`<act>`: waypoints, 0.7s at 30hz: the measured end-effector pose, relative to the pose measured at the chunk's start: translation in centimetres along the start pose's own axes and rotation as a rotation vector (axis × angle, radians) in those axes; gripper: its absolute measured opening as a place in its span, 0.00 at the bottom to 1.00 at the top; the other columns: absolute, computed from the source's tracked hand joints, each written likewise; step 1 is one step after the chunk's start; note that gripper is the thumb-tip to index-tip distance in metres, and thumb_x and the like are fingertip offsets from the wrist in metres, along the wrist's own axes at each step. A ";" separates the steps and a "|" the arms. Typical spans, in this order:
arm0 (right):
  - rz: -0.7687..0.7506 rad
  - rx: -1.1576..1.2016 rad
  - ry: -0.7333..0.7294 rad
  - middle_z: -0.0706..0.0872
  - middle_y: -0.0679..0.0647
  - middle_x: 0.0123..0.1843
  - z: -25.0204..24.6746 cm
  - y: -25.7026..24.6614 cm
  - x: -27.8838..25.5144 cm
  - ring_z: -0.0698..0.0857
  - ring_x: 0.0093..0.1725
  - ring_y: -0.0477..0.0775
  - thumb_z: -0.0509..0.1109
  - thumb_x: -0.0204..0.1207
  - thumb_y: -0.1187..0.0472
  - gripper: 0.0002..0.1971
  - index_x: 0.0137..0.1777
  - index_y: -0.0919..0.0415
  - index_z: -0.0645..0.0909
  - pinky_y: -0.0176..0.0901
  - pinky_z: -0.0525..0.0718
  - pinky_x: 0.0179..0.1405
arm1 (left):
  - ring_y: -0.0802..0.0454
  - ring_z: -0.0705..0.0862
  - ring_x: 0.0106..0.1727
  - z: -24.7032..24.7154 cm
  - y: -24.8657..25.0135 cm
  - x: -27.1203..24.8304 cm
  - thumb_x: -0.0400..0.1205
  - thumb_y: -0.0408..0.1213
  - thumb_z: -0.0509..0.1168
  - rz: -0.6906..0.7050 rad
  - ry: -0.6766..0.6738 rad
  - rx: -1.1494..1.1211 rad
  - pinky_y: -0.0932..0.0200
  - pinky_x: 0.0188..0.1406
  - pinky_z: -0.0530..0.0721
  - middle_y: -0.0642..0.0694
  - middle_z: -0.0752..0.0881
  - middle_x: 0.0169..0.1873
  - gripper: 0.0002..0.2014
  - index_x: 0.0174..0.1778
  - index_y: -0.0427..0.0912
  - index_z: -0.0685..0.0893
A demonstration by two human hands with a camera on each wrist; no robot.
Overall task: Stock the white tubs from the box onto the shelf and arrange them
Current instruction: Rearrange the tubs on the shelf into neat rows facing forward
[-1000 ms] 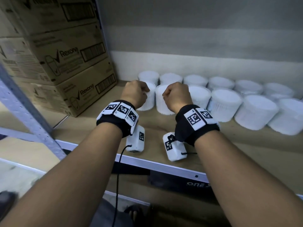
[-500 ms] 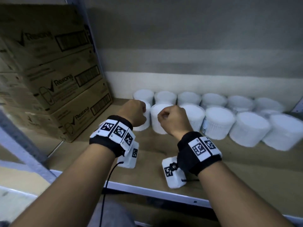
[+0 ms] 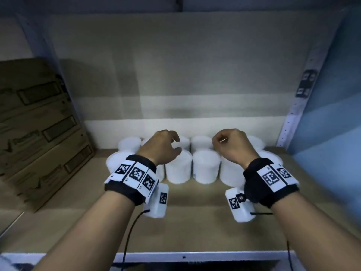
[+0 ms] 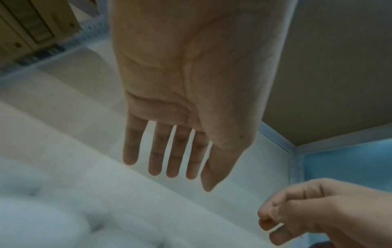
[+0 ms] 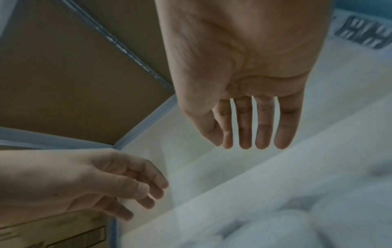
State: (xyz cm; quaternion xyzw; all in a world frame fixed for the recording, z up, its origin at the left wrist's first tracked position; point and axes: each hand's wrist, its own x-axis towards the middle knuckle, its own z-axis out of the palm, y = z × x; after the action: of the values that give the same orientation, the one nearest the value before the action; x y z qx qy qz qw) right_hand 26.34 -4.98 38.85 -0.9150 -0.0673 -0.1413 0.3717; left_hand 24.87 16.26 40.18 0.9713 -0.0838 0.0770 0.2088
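Observation:
Several white tubs (image 3: 206, 166) stand upright in two rows at the back of the wooden shelf (image 3: 195, 222). Both my hands hover just above the front row, a tub's width apart, and hold nothing. My left hand (image 3: 164, 147) has loosely spread fingers; in the left wrist view its fingers (image 4: 174, 159) hang straight over blurred tubs (image 4: 53, 218). My right hand (image 3: 228, 143) looks loosely curled from above, but in the right wrist view its fingers (image 5: 263, 127) hang straight and empty.
Stacked cardboard cartons (image 3: 39, 133) fill the shelf's left end. A perforated metal upright (image 3: 298, 106) and a blue wall (image 3: 332, 133) close the right side. Bare board lies between the tubs and the white front rail (image 3: 195, 256).
Both hands were fists close together at the left end of the front row. They have risen, moved apart and loosened their fingers. The head view has swung right and up.

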 end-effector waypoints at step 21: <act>0.362 -0.341 -0.127 0.70 0.59 0.77 -7.2 11.6 -1.3 0.72 0.75 0.58 0.65 0.81 0.49 0.26 0.76 0.61 0.71 0.42 0.67 0.74 | 0.42 0.79 0.67 13.9 11.4 6.6 0.76 0.48 0.68 0.163 -0.123 -0.049 0.47 0.66 0.79 0.41 0.82 0.64 0.24 0.67 0.41 0.80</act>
State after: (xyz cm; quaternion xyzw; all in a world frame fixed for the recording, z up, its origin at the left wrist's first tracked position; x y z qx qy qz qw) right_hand 26.23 -18.30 35.70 -0.9687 0.0993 -0.0240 0.2263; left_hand 30.69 -0.70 33.40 0.9588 -0.1771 0.0321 0.2199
